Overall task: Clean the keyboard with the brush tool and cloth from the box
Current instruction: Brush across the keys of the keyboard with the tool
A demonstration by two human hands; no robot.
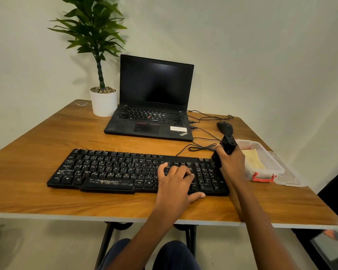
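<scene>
From my station, the keyboard (pixel 109 170) lies with its long axis left to right across the counter (pixel 47 195); the left hand (pixel 176 180) rests on its right-centre keys, fingers spread and gripping nothing; the right hand (pixel 231 158) is curled round the black brush tool (pixel 228 143), tilted over the keyboard's right end (bristle contact I cannot tell); I judge the sweep must run leftward, with the left hand in its path; the cloth (pixel 255 159) sits in the box (pixel 279 168) just right.

2 arms (pixel 248 209), bare from wrist to btm edge of view. Left hand (pixel 179 180) & right hand (pixel 231 158) bare too. Dark blue trousers (pixel 174 256) at knees.
</scene>
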